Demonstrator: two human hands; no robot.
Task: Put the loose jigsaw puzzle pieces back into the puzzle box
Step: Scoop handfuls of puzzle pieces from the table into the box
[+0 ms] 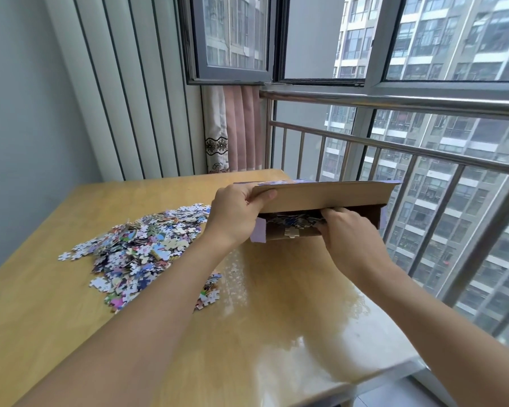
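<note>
1. Hidden: right hand (347,230) fingertips go inside the puzzle box (321,227) under the raised flap (323,195); can't tell whether they're grasping pieces or released. Box interior mostly dark, only a few pieces in the box (294,223) show at the opening, w/ one pale piece on the front lip. Box's printed top barely seen, just a purple edge.
2. Left forearm covers part of the loose pile (141,254); a few pieces peek out on its right side.
3. Around: metal railing (394,148) & windows behind the surface's far-right edge, pink curtain (235,127) at the far corner, ribbed wall panel on the left. Glare on the surface (247,333) near the right edge.
4. Left hand (235,212) grasps the flap's left end, thumb under, fingers on top, holding it up.
5. Box sits at the surface's far-right edge, brown cardboard, opening facing the person. Pile is multicoloured, spread toward the left side, well apart from the box.
</note>
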